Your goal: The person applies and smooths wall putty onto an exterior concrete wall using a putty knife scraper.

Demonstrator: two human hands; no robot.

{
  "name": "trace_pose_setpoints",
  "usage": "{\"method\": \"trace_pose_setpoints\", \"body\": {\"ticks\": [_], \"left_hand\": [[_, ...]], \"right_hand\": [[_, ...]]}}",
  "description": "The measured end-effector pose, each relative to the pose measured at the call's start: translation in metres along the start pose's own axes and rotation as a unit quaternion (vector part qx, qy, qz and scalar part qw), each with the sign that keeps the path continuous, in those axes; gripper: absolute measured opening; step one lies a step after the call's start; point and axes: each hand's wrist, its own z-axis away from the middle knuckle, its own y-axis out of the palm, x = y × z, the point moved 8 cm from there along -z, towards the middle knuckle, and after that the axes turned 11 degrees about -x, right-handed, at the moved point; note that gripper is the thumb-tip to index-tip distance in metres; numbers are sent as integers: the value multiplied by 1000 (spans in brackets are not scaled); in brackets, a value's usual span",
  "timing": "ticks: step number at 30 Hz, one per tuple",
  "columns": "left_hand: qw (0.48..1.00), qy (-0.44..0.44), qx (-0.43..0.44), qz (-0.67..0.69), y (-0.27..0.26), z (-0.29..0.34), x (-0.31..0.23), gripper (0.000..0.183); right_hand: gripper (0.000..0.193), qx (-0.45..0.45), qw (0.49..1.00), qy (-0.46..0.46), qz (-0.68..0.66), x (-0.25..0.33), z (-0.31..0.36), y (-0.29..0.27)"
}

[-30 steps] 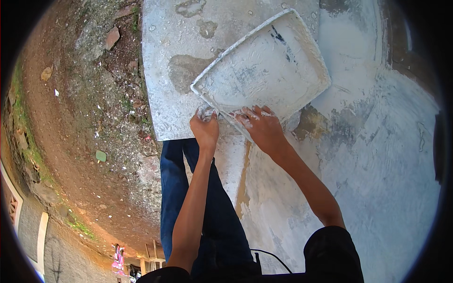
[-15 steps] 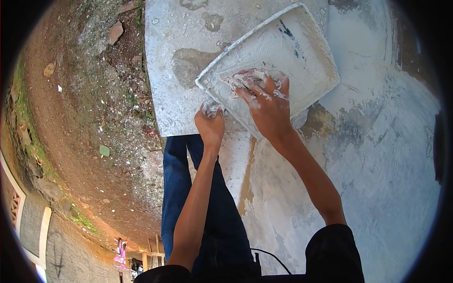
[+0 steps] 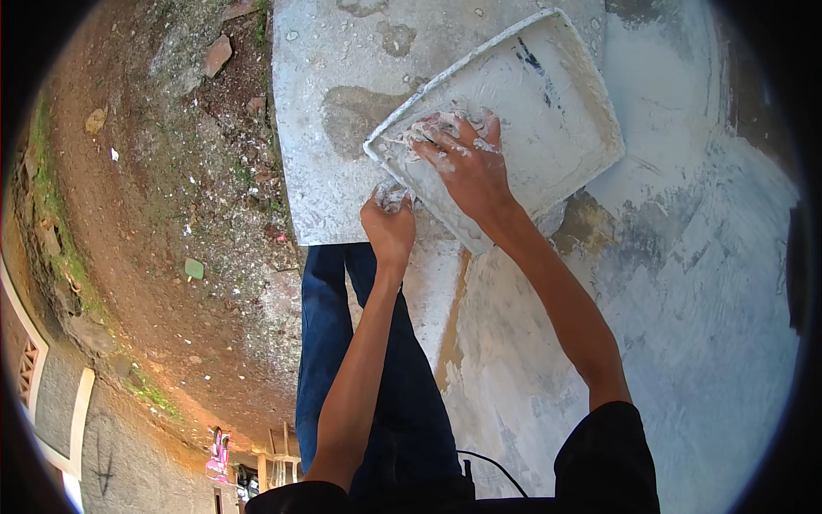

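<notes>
A rectangular tray (image 3: 569, 111) coated in white paste sits turned at an angle before me. My right hand (image 3: 467, 158) is inside it near the left corner, palm down. Its fingers are bent into thick white paste (image 3: 411, 131), which also cakes the knuckles. Just outside the tray's near left edge is my left hand (image 3: 390, 224). The fingers there are curled closed and smeared white, close against the rim. What they hold, if anything, is hidden. Dark streaks (image 3: 531, 58) mark the tray's inner floor.
The tray stands on a pale concrete slab (image 3: 312, 180) with damp patches. To the right spreads a floor smeared white (image 3: 685, 343). Bare soil with stones (image 3: 171, 171) lies left of the slab edge. My legs in blue trousers (image 3: 330, 300) extend below. A pink object (image 3: 218, 454) stands far lower left.
My right hand has shifted slightly left and up toward the tray's left corner. My left hand stays beside the rim. The whole view has moved a little.
</notes>
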Motion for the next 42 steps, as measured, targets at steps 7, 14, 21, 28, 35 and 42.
{"method": "trace_pose_setpoints", "body": {"ticks": [7, 14, 21, 28, 35, 42], "left_hand": [[1000, 10, 10, 14, 5, 5, -4, 19], [1000, -4, 9, 12, 1, 0, 0, 18], [1000, -22, -2, 15, -2, -1, 2, 18], [999, -24, 39, 0, 4, 1, 2, 22], [1000, 4, 7, -19, -3, -3, 2, 20], [1000, -8, 16, 13, 1, -2, 1, 19]], "right_hand": [[28, -22, 1000, 13, 16, -26, 2, -8], [29, -10, 999, 23, 37, -26, 0, -8], [25, -14, 1000, -3, -13, -18, 3, -5], [26, -41, 998, 8, -39, -17, 12, -10], [23, 36, 995, -31, -88, 7, 50, -13], [22, 0, 999, 7, -37, 4, 17, -5]]}}
